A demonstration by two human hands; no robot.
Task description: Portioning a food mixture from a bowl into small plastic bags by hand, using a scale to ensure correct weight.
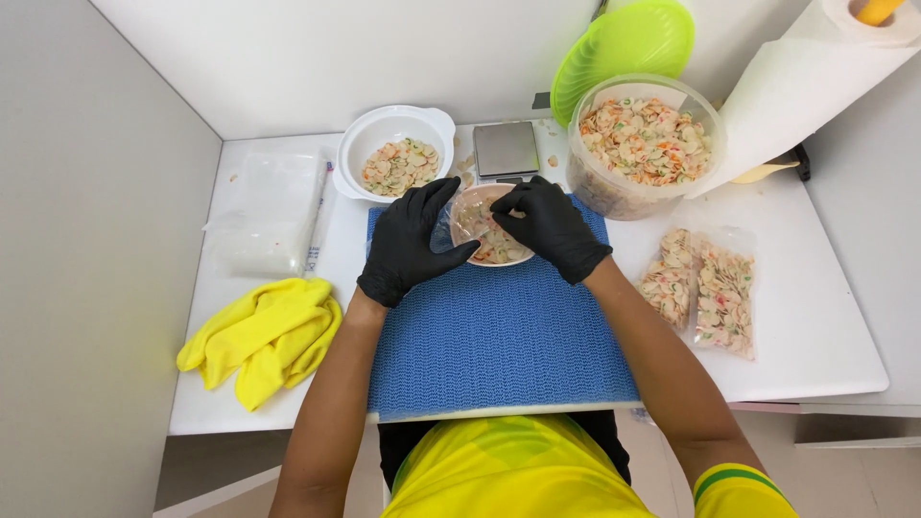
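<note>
Holding one small clear bag [489, 230] of colourful chips over the blue mat [499, 336], the left hand [408, 245] and right hand [552, 228] pinch its rim; two filled bags [705, 288] lie near the table's right edge.

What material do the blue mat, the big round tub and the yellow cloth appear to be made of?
Blue mat: probably soft foam or rubber mesh; it has a matte, ribbed weave texture.
Big round tub: clear plastic, glossy; the coloured chips show through its wall.
Yellow cloth: soft fabric, perhaps microfibre; it lies in loose, matte folds.
</note>
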